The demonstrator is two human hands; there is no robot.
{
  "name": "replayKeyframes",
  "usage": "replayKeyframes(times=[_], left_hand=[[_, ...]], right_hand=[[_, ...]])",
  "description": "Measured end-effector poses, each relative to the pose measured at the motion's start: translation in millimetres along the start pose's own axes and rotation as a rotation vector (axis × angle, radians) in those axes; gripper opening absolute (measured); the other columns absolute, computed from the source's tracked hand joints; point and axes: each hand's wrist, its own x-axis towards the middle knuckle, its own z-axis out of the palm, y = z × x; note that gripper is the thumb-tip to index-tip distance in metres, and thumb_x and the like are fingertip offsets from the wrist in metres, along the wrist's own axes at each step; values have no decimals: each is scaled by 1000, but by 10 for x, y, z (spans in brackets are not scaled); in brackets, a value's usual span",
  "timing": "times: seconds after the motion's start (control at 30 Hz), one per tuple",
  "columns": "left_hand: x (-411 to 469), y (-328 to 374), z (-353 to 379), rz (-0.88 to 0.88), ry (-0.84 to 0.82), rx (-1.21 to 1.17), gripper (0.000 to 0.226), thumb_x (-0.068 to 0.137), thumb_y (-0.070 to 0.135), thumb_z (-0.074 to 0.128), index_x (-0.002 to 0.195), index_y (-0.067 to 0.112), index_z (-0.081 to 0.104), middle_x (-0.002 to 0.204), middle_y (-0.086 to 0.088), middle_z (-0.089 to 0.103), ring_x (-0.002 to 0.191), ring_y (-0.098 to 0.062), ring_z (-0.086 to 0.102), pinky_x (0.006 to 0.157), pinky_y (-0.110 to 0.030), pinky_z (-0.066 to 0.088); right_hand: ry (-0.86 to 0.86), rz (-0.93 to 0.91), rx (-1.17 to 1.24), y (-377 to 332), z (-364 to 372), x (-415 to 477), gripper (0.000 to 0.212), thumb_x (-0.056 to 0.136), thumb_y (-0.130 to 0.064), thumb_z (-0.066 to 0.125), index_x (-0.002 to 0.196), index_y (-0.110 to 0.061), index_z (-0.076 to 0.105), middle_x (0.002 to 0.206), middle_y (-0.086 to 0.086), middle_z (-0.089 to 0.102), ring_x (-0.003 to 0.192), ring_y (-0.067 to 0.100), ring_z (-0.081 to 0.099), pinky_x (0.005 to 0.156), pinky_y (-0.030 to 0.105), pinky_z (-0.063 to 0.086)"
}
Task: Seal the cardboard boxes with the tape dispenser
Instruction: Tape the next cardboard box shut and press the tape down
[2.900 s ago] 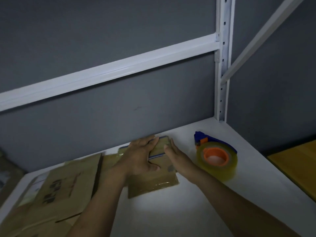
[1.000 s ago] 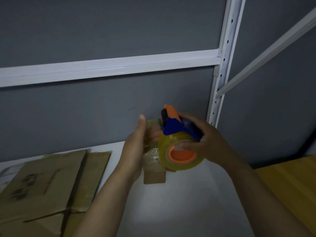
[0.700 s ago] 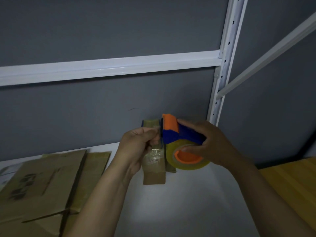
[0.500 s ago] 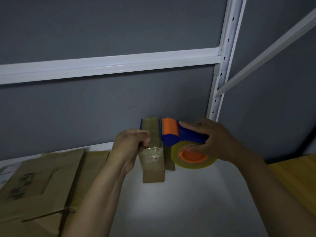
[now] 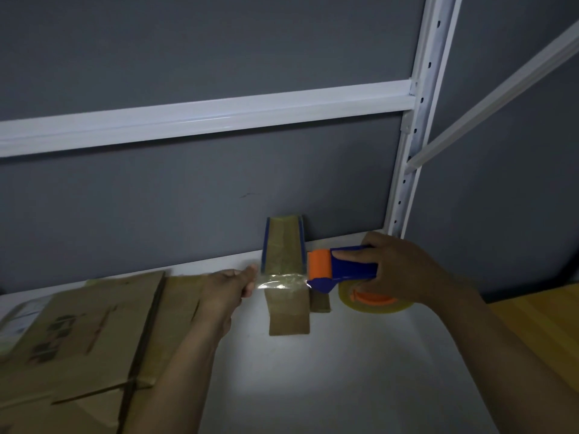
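Progress: early, tape strip (image 5: 282,281) spans small box (image 5: 286,311), not yet cut | left hand (image 5: 228,286) pinches strip end | right hand (image 5: 401,270) grips tape dispenser (image 5: 351,266) | flattened boxes (image 5: 78,333) apparently unsealed

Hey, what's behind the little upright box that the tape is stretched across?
A second brown cardboard piece peeks out behind the small box, right side; the tape dispenser covers its top. Beyond is the grey wall. Anything directly behind is hidden.
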Motion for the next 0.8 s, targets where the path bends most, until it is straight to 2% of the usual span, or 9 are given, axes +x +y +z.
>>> replayKeyframes(times=[0.17,0.27,0.33,0.43,0.5,0.57,0.63,0.73,0.8], left_hand=[[-50,-117,74,22,-81,34,45,86,52,59,69,10,62,59,-5,59,58,-17,51,57,-30,46],[-45,-1,134,114,-56,266,49,89,55,55,121,18,56,79,-5,66,66,-15,59,59,-29,54],[-31,-10,126,64,-90,337,74,91,57,49,152,27,21,102,-7,66,78,-15,62,54,-22,49],[-36,-150,78,51,-181,420,93,88,58,53,155,27,-3,115,-5,62,86,-15,62,63,-26,51],[-65,-258,79,244,-128,426,106,82,52,66,154,26,-8,139,-3,47,105,-8,55,86,-25,47],[-130,-303,94,470,-116,407,108,72,64,70,149,37,-1,150,18,24,129,7,31,101,-10,28],[-162,-332,78,528,-156,457,107,66,76,62,148,40,4,149,28,15,135,14,16,99,3,17],[-36,-430,-52,328,-195,298,107,81,40,75,154,28,-2,138,22,45,133,-3,41,98,-11,37],[-12,-448,-167,259,-248,343,107,78,38,78,155,28,5,134,21,50,132,-7,44,99,-19,39]], right_hand=[[-60,58,247,-46,252,-30,69,82,-45,68,135,-59,27,105,-13,41,91,5,46,73,13,37],[-61,57,247,-82,250,-7,70,82,-44,68,139,-55,28,106,-12,41,91,5,46,77,14,40],[-71,58,235,-103,240,-5,71,82,-45,68,140,-53,28,105,-11,41,91,6,46,77,15,40],[-79,69,228,-131,240,-20,71,82,-46,67,140,-54,28,106,-10,42,91,7,47,78,17,42],[-82,62,218,-165,246,-16,72,83,-47,66,141,-54,25,106,-10,42,90,6,46,75,14,40],[-84,43,213,-232,257,8,72,83,-48,65,142,-53,24,105,-10,41,89,5,45,70,11,37],[-79,32,220,-312,273,48,71,84,-48,64,143,-51,25,104,-9,40,90,6,46,70,13,36],[-69,30,222,-418,289,110,73,84,-46,64,145,-48,23,104,-10,36,93,6,43,70,14,33],[-64,20,219,-469,290,137,74,85,-46,64,146,-47,22,106,-10,35,94,4,40,66,8,30]])
